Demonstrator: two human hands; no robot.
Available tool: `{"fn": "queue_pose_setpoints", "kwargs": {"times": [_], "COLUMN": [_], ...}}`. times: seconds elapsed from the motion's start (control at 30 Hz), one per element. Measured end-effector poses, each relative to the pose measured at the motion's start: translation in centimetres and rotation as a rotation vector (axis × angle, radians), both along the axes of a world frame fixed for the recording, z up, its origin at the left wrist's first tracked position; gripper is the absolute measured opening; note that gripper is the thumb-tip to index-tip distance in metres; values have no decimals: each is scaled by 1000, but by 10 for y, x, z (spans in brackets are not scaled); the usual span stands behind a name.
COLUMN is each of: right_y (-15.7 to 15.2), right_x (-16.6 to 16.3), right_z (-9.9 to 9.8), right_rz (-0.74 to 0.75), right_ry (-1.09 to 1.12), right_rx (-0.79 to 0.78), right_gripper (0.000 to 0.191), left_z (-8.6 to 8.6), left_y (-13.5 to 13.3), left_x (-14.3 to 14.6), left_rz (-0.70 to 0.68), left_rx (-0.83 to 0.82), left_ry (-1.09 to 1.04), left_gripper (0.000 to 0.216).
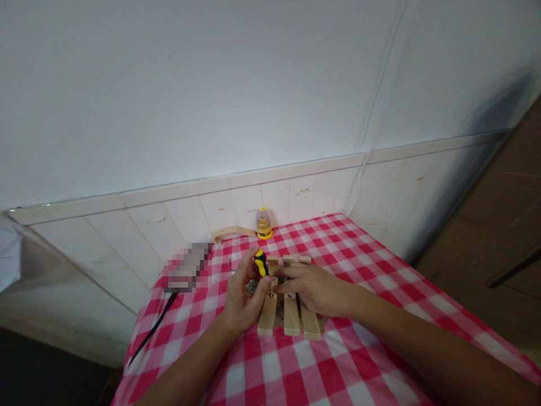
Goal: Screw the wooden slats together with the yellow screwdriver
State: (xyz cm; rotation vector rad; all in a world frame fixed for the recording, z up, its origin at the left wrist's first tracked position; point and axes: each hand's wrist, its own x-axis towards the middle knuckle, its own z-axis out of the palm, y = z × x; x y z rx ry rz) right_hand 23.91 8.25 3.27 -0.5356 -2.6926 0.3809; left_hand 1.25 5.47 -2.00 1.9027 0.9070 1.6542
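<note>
A yellow and black screwdriver (260,263) stands slightly tilted in my left hand (246,293), its handle between the thumb and fingers. Its tip points down toward the left slat of a small wooden slatted piece (291,322), where small metal fasteners show. My right hand (310,286) lies across the slats with its fingers stretched out, the fingertips by the left slat near the screwdriver. Three pale slats run away from me over crosswise wood. Beside my left palm, partly covered by it, is a small greyish bundle (251,287) I cannot make out.
A clear, yellow-based bit container (264,224) stands at the back by the wall. Left of it lies a curved wooden piece (232,232). A blurred-out flat object (188,268) with a black strap (156,327) sits at the left edge of the checked tablecloth (355,361).
</note>
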Motion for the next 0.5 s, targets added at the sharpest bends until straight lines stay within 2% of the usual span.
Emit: {"fn": "queue_pose_setpoints", "kwargs": {"times": [0.27,0.5], "right_y": [1,0], "right_x": [0,1], "right_z": [0,2], "right_rz": [-3,-8], "right_ry": [-3,-20], "right_rx": [2,-18], "right_gripper": [36,41], "left_z": [-4,3], "left_y": [1,-3], "left_x": [-1,5], "left_rz": [33,-5], "left_rx": [21,13], "left_ry": [1,-68], "left_gripper": [60,57]}}
